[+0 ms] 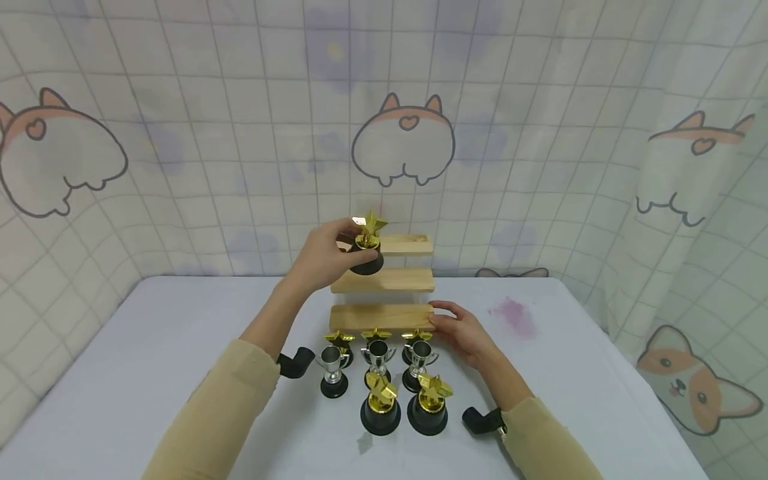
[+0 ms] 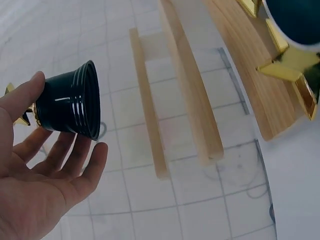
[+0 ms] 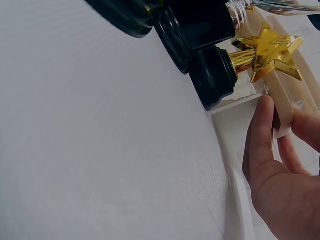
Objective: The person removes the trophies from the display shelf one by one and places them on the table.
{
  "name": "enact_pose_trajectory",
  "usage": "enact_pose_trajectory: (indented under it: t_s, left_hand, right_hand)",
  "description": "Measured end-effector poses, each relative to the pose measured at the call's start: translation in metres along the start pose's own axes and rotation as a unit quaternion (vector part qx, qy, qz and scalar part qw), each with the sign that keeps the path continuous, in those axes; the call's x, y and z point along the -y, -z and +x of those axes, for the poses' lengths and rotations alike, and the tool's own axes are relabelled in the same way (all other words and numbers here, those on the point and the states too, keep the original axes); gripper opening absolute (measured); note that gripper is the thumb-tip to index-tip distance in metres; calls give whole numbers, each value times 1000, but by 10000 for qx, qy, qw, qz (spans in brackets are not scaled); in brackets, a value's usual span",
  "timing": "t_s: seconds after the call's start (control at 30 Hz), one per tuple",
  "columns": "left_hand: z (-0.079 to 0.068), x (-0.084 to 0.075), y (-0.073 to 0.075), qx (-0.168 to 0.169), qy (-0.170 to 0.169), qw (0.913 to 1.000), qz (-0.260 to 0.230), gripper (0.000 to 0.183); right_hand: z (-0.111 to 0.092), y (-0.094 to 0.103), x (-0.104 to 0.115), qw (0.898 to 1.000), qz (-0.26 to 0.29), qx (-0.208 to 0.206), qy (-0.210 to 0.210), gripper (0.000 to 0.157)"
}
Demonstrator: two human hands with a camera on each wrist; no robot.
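My left hand [image 1: 321, 257] holds a gold star trophy [image 1: 367, 261] by its black base, raised in front of the upper boards of a three-tier wooden shelf [image 1: 381, 317]. In the left wrist view the thumb and fingers are around the black base [image 2: 67, 102], whose open underside faces the shelf. My right hand [image 1: 462, 333] grips the right end of the lowest board; in the right wrist view thumb and fingers pinch the board end [image 3: 284, 112]. Beside those fingers stands another star trophy [image 3: 215, 77].
Three silver cups [image 1: 331, 363] stand before the shelf, with three star trophies [image 1: 339, 340] behind them, partly hidden. Nearer me are two larger star trophies [image 1: 381, 417]. All are on a white-covered table [image 1: 198, 373]; a patterned curtain [image 1: 240, 133] hangs behind it.
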State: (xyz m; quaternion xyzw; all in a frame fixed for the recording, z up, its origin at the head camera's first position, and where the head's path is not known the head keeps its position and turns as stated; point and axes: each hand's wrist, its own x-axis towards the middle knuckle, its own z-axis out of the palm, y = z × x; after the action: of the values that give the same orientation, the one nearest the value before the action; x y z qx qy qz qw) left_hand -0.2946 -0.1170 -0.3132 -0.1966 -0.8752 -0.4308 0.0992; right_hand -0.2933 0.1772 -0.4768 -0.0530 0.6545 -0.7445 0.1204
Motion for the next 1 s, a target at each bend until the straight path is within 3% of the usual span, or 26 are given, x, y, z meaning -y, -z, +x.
enact_pose_trajectory:
  t_s: [0.57,1.0]
  left_hand:
    - [-28,7,8,-108,174,9995,-247,43]
    - [-54,16,9,-141,83,9987,-493,38]
  right_hand:
    - [1,-1,4,10000,-51,78,2,51]
    - [1,-1,0,9995,-250,-53,-190,49]
